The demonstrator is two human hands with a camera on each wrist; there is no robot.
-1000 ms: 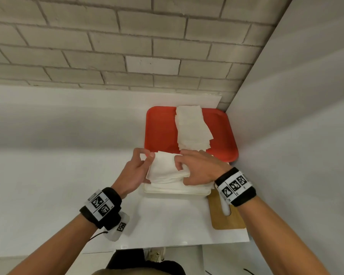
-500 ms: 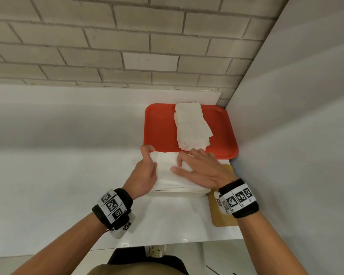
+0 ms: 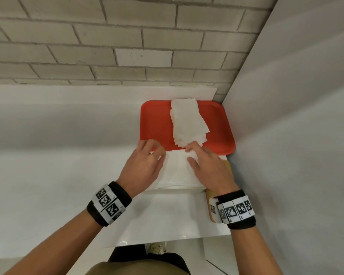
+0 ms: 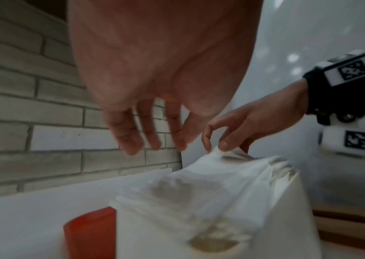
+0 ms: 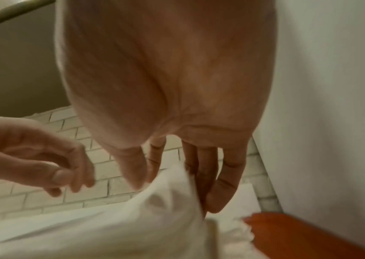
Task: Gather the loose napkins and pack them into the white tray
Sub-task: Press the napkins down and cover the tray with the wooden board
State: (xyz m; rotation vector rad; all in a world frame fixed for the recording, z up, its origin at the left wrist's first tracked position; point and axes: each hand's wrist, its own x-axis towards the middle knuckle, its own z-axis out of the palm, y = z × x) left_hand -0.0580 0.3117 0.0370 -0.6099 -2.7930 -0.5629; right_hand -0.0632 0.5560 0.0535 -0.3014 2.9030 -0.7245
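Observation:
A stack of white napkins (image 3: 177, 171) fills the white tray (image 3: 173, 192) in front of me. My right hand (image 3: 189, 155) pinches the top napkin's far edge between thumb and forefinger and lifts it into a small peak (image 4: 215, 154). Over the stack's far left corner, my left hand (image 3: 154, 150) hovers with loosely bent fingers (image 4: 130, 145) and holds nothing. Behind the white tray, a fanned pile of loose napkins (image 3: 187, 122) lies on a red tray (image 3: 155, 120). The right wrist view shows the right hand's fingers (image 5: 219, 198) tucked beside the raised fold.
A wooden board (image 3: 227, 169) lies under my right wrist, beside the white tray. A white partition (image 3: 286, 135) stands close on the right and a brick wall (image 3: 127, 46) at the back. The white counter (image 3: 48, 175) stretches to the left.
Both hands brought a napkin bundle down onto the stack and flattened it. Now the left hand has lifted off, and the right has slid to the far edge and pinched the top napkin.

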